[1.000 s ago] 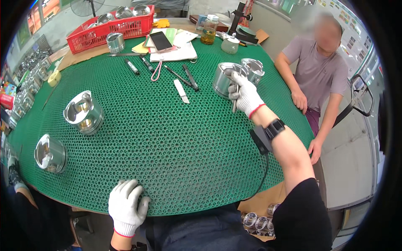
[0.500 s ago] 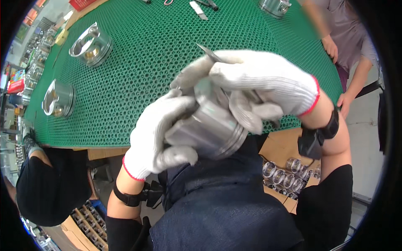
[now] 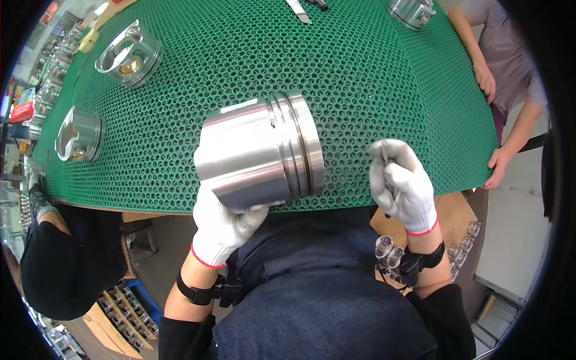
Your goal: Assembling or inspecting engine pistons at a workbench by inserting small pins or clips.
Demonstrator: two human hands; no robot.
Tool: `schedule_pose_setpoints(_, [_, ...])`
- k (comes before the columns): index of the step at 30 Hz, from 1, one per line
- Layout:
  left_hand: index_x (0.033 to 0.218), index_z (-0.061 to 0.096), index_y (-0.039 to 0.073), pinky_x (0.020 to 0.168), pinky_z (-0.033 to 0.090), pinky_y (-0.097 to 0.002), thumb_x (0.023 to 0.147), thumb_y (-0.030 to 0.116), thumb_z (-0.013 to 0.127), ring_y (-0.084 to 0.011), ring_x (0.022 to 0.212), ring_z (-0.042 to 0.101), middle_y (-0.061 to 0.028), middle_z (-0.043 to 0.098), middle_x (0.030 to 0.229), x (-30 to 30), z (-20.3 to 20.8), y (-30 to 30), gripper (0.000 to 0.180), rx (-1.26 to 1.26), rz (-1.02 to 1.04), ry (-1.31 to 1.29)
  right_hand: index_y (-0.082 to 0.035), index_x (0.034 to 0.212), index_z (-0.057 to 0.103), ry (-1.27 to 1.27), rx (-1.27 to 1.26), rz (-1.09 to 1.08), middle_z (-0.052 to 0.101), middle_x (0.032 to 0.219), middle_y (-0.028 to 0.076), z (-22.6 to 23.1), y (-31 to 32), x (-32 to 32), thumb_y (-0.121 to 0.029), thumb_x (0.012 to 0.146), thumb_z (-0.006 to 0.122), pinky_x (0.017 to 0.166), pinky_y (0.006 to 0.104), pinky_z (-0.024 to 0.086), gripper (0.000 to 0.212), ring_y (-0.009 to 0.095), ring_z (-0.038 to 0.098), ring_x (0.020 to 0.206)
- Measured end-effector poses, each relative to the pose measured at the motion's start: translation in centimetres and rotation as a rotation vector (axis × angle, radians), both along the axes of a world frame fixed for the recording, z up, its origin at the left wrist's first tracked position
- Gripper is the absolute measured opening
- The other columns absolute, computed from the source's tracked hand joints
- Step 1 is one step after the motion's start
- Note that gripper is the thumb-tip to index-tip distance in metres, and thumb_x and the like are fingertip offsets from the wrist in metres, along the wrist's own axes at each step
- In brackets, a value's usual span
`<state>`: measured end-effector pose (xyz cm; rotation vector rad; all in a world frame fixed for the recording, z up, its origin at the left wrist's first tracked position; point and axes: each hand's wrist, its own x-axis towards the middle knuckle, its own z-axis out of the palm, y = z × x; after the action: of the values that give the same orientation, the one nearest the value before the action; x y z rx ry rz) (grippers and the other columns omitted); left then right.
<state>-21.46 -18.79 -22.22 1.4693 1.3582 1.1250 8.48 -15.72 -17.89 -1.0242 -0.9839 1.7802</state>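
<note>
A large shiny metal piston [image 3: 249, 147] lies on its side in my left hand [image 3: 222, 222], its grooved end turned right. The white-gloved fingers grip it from below and behind, and most of them are hidden by it. Apart from the piston, to its right, my right hand [image 3: 405, 186] is closed in a white glove. A slim metal tool with a pointed blade is in that fist; only a little of it shows between the fingers, with a dark end below.
Two pistons [image 3: 129, 57] [image 3: 81, 138] stand on the green honeycomb mat [image 3: 348, 72] at left, another piston [image 3: 411, 12] at far right. A utility knife [image 3: 299, 11] lies at the back. A co-worker [image 3: 504, 72] rests hands at the right edge. Boxed pistons [image 3: 384, 245] sit below.
My right hand has come off the piston and moved right and down, keeping the pointed tool. My left hand has turned the piston, bringing its smooth side and grooves into view.
</note>
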Motion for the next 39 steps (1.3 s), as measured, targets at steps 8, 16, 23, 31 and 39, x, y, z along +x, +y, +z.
schedule_pose_setpoints(8, [0.123,0.059,0.006,0.088,0.053,-0.0318,0.076,0.022,0.077,-0.0223,0.105,0.064,-0.0090,0.066,0.116,0.0,-0.8,-0.8,0.052,0.106,0.014,0.290,0.000,0.127,0.054,-0.132,-0.050,0.064,0.062,0.080,0.010,0.9,0.2,-0.7,-0.007,0.093,0.047,0.044,0.0177,0.041,0.036,0.007,0.052,0.054])
schedule_pose_setpoints(16, [0.093,0.065,0.008,0.086,0.052,-0.0419,0.058,0.008,0.071,-0.0302,0.094,0.063,-0.0099,0.065,0.101,-0.2,8.5,3.1,0.036,0.734,-0.045,0.893,0.007,0.124,0.048,0.143,0.054,-0.041,0.055,0.068,0.012,-1.4,-0.3,0.8,-0.014,0.091,0.051,0.036,0.0228,0.038,0.039,0.013,0.047,0.043])
schedule_pose_setpoints(23, [0.123,0.057,0.004,0.096,0.049,-0.0408,0.079,0.034,0.077,-0.0374,0.116,0.057,-0.0213,0.056,0.126,-3.3,2.9,5.6,0.057,0.477,0.220,0.445,-0.003,0.130,0.044,0.596,0.048,-0.233,0.049,0.068,0.001,-2.0,0.9,1.2,-0.019,0.100,0.047,0.035,0.0220,0.031,0.034,0.007,0.037,0.041])
schedule_pose_setpoints(31, [0.110,0.064,0.004,0.096,0.047,-0.0468,0.073,0.015,0.069,-0.0365,0.111,0.060,-0.0148,0.063,0.118,5.5,10.9,4.2,0.040,0.726,-0.264,0.977,0.000,0.112,0.065,-0.320,0.367,0.156,0.067,0.075,0.006,1.5,-1.1,-0.7,-0.016,0.092,0.052,0.058,0.0261,0.049,0.029,0.013,0.061,0.063])
schedule_pose_setpoints(39, [0.113,0.062,0.004,0.098,0.048,-0.0439,0.070,0.020,0.068,-0.0279,0.109,0.060,-0.0089,0.061,0.116,6.5,9.6,3.2,0.047,0.778,-0.193,1.092,-0.003,0.084,0.070,-0.659,0.655,0.049,0.063,0.073,0.014,2.8,-0.4,-2.8,-0.017,0.086,0.064,0.061,0.0342,0.051,0.015,0.028,0.064,0.065])
